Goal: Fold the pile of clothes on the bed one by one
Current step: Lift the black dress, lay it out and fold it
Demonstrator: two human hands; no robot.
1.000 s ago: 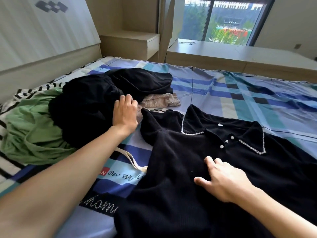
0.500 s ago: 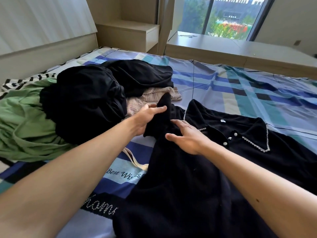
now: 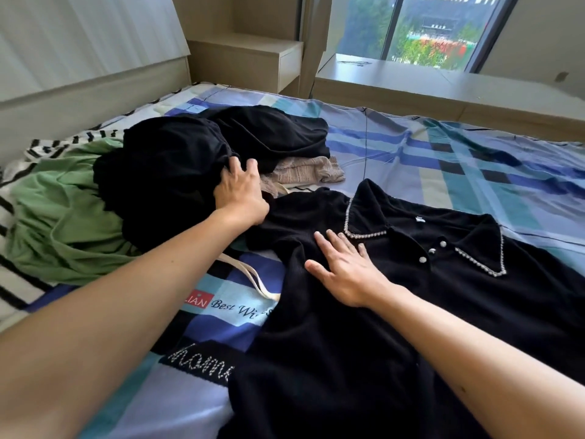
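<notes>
Two hands, left hand (image 3: pixel 242 193) on black pile (image 3: pixel 164 172), right hand (image 3: pixel 345 274) on cropped shirt (image 3: pixel 474 296)

I see the plaid-sheeted bed (image 3: pixel 443 160) with a black collared top (image 3: pixel 411 312) spread flat at near right. Left of it lie a heap of black clothes (image 3: pixel 164 172), a green garment (image 3: pixel 57 223) and a beige knit (image 3: pixel 304 169).
</notes>
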